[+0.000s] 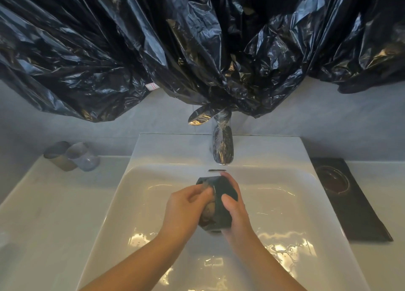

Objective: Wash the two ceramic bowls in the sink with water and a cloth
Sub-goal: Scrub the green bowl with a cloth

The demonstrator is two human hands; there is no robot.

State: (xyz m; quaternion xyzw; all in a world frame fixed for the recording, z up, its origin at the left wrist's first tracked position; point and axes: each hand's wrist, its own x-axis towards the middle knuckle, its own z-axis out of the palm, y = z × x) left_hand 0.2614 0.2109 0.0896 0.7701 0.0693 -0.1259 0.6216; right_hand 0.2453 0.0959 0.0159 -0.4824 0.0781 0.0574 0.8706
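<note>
A dark ceramic bowl (219, 211) is held tilted on its side over the middle of the white sink (140, 203), below the chrome tap (222, 146). My right hand (235, 205) grips the bowl by its right side, thumb on the outside wall. My left hand (186, 205) pinches a small greyish cloth (207, 188) against the bowl's left edge. A second dark bowl (333, 180) stands on a black mat (355, 209) to the right of the sink. No water stream shows under the tap.
Black plastic sheeting (175, 49) hangs over the wall above the tap. Two cups (72, 156) lie on the counter at the left. The sink bottom (285, 253) is wet and shiny.
</note>
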